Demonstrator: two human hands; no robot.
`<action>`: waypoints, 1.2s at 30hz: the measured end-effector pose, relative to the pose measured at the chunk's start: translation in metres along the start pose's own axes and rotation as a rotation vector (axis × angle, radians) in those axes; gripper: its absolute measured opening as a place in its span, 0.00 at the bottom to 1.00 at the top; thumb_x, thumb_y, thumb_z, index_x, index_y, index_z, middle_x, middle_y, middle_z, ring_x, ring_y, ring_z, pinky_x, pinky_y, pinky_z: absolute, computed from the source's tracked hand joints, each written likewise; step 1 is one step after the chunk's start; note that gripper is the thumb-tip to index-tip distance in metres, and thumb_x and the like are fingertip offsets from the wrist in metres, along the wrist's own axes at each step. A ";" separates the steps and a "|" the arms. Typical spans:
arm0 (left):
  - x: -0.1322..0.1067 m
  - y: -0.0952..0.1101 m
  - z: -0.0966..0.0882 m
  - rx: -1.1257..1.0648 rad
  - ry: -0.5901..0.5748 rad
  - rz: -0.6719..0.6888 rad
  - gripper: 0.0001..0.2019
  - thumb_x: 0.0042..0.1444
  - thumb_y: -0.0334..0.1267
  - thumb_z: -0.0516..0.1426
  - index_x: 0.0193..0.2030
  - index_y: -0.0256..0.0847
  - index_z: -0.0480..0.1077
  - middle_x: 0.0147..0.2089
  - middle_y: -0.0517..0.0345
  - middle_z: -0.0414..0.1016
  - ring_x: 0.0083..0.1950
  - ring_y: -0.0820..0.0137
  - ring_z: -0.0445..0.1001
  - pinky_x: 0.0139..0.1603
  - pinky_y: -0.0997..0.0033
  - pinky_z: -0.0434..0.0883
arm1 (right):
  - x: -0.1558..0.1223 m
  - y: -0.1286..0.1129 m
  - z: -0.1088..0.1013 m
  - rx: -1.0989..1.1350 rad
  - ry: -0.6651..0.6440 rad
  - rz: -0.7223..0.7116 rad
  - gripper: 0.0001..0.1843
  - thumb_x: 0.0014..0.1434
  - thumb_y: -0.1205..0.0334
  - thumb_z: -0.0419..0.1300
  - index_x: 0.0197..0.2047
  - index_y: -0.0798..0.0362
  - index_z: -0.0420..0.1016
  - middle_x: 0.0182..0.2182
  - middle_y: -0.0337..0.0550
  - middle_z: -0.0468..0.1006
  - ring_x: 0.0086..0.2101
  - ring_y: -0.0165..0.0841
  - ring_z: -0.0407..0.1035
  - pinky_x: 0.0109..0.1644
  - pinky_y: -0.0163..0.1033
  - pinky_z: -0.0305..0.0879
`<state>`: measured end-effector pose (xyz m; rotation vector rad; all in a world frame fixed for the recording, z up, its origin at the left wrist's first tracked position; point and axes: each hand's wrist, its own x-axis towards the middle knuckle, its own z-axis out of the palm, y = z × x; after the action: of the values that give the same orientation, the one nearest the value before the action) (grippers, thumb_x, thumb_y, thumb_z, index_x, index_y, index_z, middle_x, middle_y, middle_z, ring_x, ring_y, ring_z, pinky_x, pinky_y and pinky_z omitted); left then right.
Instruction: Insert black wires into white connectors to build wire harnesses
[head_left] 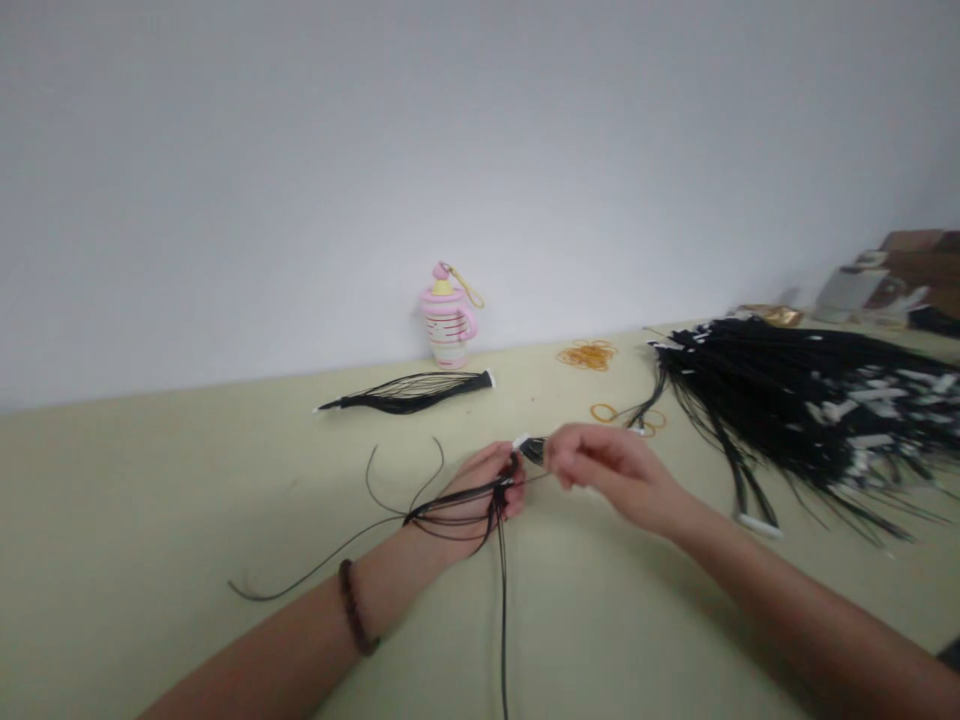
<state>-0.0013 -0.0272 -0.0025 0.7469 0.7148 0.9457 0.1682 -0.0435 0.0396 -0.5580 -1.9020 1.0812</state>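
Note:
My left hand (480, 492) is closed around a bundle of thin black wires (457, 512), whose loose strands trail across the table and hang down toward me. A small white connector (520, 441) sits at the bundle's end, just beyond my left fingertips. My right hand (609, 475) pinches the wires right behind that connector, with its fingertips close to my left hand. A brown bead bracelet (352, 606) circles my left wrist.
A similar wire harness (409, 393) lies on the pale green table (150, 480) near the wall. A large heap of black harnesses (795, 400) fills the right side. Loose orange rubber bands (586, 355) lie between them, beside a pink-and-white cup-shaped ornament (448, 320). Cardboard (919, 262) stands far right.

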 end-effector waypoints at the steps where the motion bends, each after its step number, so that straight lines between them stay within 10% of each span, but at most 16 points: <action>1: 0.000 -0.001 -0.001 -0.002 -0.020 0.014 0.09 0.55 0.41 0.52 0.31 0.35 0.63 0.24 0.64 0.60 0.20 0.81 0.58 0.17 0.81 0.56 | 0.003 -0.001 -0.009 0.118 0.087 0.037 0.08 0.58 0.63 0.52 0.29 0.56 0.67 0.25 0.39 0.66 0.25 0.24 0.59 0.29 0.31 0.57; 7: 0.005 -0.003 -0.007 -0.020 -0.087 0.013 0.10 0.52 0.41 0.54 0.30 0.34 0.63 0.25 0.63 0.59 0.21 0.82 0.57 0.19 0.81 0.56 | 0.011 -0.002 -0.072 0.610 0.519 0.074 0.05 0.53 0.63 0.58 0.28 0.55 0.66 0.26 0.33 0.64 0.19 0.19 0.53 0.20 0.25 0.53; 14: 0.003 -0.001 -0.006 -0.046 -0.081 -0.012 0.10 0.52 0.39 0.54 0.30 0.32 0.63 0.25 0.63 0.57 0.22 0.82 0.56 0.20 0.81 0.55 | 0.009 0.011 -0.100 0.133 0.858 0.049 0.07 0.51 0.62 0.58 0.34 0.56 0.71 0.21 0.34 0.67 0.17 0.18 0.56 0.18 0.25 0.51; 24: 0.006 -0.003 -0.008 -0.028 -0.078 0.019 0.10 0.51 0.40 0.55 0.30 0.33 0.64 0.25 0.62 0.60 0.22 0.82 0.57 0.21 0.80 0.58 | -0.007 0.019 0.018 -0.826 0.181 0.136 0.08 0.57 0.63 0.49 0.29 0.56 0.64 0.18 0.37 0.69 0.18 0.24 0.60 0.23 0.29 0.50; 36: 0.005 -0.003 -0.008 -0.039 -0.084 0.028 0.10 0.51 0.40 0.55 0.29 0.33 0.64 0.23 0.63 0.59 0.22 0.81 0.57 0.21 0.80 0.57 | -0.008 0.027 0.019 -0.985 0.051 0.185 0.09 0.57 0.66 0.46 0.29 0.56 0.66 0.18 0.39 0.68 0.19 0.26 0.62 0.25 0.30 0.51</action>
<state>-0.0044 -0.0223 -0.0106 0.7598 0.6118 0.9458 0.1557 -0.0437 0.0078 -1.2959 -2.2927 0.1428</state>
